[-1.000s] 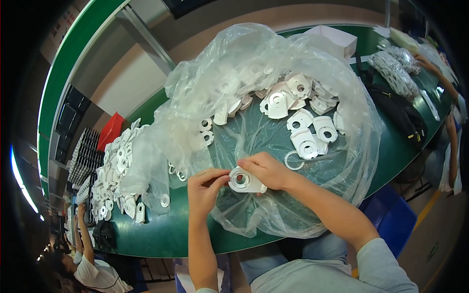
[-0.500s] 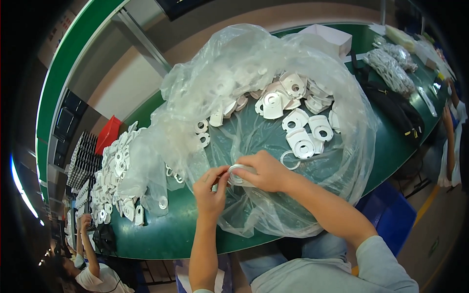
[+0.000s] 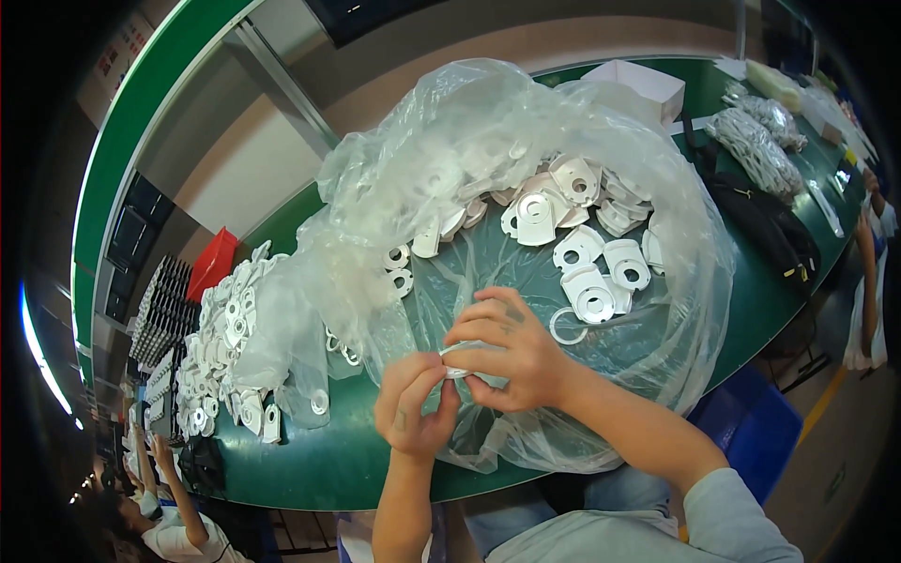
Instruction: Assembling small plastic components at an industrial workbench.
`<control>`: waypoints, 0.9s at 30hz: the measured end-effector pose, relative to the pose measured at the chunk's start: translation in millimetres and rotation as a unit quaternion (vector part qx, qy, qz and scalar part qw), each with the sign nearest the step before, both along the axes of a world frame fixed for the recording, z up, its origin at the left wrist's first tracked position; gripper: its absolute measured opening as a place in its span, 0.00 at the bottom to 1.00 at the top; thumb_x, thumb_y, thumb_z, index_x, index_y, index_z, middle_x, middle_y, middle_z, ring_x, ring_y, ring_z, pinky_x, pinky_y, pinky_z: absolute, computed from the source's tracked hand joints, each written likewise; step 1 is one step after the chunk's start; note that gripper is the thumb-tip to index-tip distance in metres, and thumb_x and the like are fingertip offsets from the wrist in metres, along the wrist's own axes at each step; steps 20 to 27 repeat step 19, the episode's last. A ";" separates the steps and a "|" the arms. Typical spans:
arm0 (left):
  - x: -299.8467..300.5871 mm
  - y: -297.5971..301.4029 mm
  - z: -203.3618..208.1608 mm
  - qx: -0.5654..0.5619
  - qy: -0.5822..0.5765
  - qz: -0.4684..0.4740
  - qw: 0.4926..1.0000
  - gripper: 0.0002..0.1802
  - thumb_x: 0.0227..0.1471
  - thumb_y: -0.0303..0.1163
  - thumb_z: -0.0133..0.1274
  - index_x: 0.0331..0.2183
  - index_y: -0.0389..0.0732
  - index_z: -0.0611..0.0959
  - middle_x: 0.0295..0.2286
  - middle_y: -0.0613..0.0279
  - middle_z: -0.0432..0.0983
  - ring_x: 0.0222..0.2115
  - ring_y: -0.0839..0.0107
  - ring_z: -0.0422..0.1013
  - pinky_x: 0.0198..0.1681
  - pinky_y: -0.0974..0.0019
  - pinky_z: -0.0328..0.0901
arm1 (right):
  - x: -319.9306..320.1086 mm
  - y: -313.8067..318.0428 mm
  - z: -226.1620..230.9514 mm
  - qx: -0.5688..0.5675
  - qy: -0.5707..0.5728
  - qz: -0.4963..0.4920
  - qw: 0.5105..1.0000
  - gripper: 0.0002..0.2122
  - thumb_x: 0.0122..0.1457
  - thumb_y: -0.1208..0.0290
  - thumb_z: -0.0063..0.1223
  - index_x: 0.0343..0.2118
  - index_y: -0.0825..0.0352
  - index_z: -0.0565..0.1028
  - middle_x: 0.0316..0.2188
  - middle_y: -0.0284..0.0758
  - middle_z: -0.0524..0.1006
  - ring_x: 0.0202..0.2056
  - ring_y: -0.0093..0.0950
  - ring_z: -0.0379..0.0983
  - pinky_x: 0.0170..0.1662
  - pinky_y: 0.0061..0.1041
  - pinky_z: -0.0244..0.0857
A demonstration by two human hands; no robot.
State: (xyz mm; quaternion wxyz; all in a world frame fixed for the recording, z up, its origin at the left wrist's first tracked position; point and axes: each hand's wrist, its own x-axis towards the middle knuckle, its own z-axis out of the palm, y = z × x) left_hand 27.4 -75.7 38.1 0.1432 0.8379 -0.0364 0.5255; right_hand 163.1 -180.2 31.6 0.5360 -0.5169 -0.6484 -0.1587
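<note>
Between both hands, close to the table's near edge, is a small white plastic part (image 3: 457, 372), mostly covered by fingers. My left hand (image 3: 413, 405) pinches its left side with thumb and fingertips. My right hand (image 3: 511, 361) grips the other side, thumb below and fingers above. Under and around the hands spreads a large clear plastic bag (image 3: 479, 272), opened out on the green table. Inside it lie white plates with round holes (image 3: 589, 294) and a thin white ring (image 3: 567, 326), just beyond my right hand. More white plates (image 3: 537, 214) are heaped at the bag's far side.
A pile of white parts (image 3: 225, 328) covers the left of the table, with a red bin (image 3: 213, 264) and stacked trays (image 3: 164, 314) behind. At right lie a black bag (image 3: 765, 220) and wrapped bundles (image 3: 751, 150). A blue crate (image 3: 746, 422) stands below; co-workers sit at both sides.
My hands have turned the white part, which now shows edge-on rather than its round face. The right hand's fingers have come up over it. The whole view has shifted slightly.
</note>
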 end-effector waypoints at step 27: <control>3.7 9.6 -17.9 -0.398 0.039 -0.080 0.913 0.15 0.47 0.19 0.53 0.40 0.34 0.76 0.42 0.51 0.71 0.39 0.56 0.71 0.39 0.63 0.69 | -6.0 -0.7 -2.3 -0.255 0.372 0.119 0.885 0.09 0.52 0.71 0.54 0.37 0.63 0.77 0.33 0.30 0.76 0.35 0.28 0.72 0.46 0.36 0.63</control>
